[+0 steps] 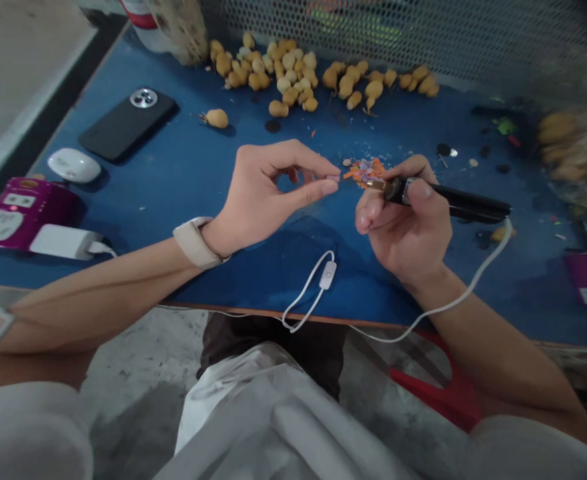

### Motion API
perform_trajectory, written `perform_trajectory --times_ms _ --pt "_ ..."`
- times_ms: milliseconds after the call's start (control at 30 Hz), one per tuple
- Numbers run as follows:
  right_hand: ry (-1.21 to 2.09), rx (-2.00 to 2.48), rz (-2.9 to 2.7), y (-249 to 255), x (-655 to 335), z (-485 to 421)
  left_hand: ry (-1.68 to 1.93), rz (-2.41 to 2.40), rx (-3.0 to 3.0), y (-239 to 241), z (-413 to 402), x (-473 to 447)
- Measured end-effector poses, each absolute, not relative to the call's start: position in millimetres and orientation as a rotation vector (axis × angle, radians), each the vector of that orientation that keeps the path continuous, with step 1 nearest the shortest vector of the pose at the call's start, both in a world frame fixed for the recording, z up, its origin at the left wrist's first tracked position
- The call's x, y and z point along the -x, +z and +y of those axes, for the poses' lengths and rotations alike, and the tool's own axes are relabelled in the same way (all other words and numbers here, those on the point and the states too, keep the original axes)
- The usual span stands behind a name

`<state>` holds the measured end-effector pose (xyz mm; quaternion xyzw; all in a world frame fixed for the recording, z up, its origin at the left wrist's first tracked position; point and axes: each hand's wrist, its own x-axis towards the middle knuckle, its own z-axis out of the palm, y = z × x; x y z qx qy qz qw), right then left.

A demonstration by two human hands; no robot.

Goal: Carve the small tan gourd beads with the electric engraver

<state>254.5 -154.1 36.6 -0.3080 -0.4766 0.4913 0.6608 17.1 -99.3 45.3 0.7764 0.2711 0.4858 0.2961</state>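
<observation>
Thumb and forefinger of my left hand [263,183] pinch a small pinkish-purple piece [332,178]; its exact kind is too small to tell. In my right hand [413,230] lies a black pen-shaped electric tool [466,202], its brass-coloured metal tip pointing left toward the pinched piece but apart from it. A white cord [473,287] runs from the tool's back end down past the wrist. Just behind the tip sits a little heap of orange and purple bits [366,172] on the blue tabletop [253,280].
Yellow-brown lumpy pieces [288,70] line the back, below a perforated metal screen [423,33]. On the left are a black phone [128,127], a white earbud case [74,165] and a purple power socket [11,213] with a white plug. An inline cord switch [328,275] rests near the front edge.
</observation>
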Motion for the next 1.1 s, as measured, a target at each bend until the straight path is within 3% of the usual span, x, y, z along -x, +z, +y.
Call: perform_trajectory --times_ms 600,867,1100 --pt "1.167 0.709 -1.018 32.5 -253.6 -149.4 1.173 0.688 -2.095 36.9 -92.6 -15.8" --pt "1.145 0.867 -0.908 33.0 -266.0 -135.8 0.529 0.059 -2.406 43.9 -93.0 -15.9" --pt "1.14 0.824 -0.8 29.4 -258.1 -134.5 0.412 -0.043 -2.522 44.1 -99.8 -16.9"
